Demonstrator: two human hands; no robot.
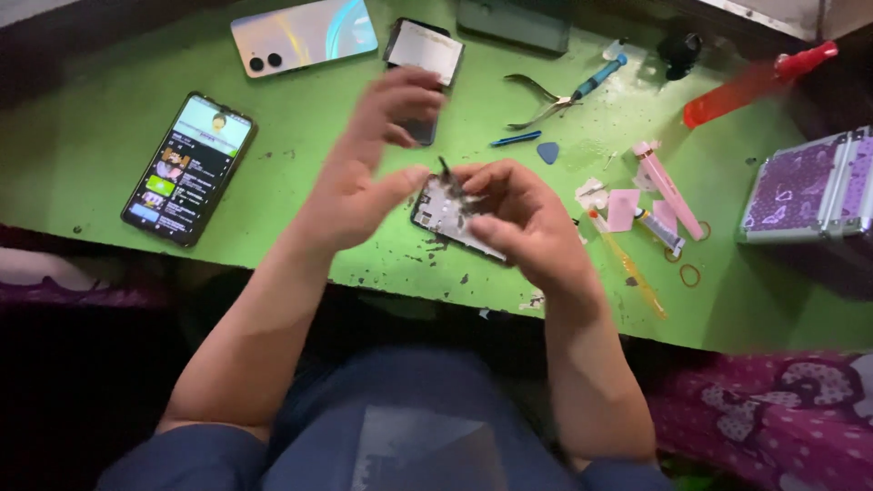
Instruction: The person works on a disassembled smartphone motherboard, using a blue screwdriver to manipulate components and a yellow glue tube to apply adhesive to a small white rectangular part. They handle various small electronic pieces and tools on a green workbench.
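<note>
Head view: my right hand (523, 218) pinching thin dark tool (448, 175), fingers closed on it, tip touching opened phone (446, 211) lying at near edge of green table (82, 145). My left hand (368, 168) hovering just beside phone, fingers spread apart, blurred. Lit phone (189, 168) lying far left; pliers (541, 100), blue pick (548, 152) sitting beyond hands.

This looks like a small phone repair shop. A green table (109, 136) holds phones: a lit one (189, 168) on the left, an open one (450, 214) in the middle. Pliers (536, 102), a screwdriver (596, 78) and a purple case (809, 186) lie right.
</note>
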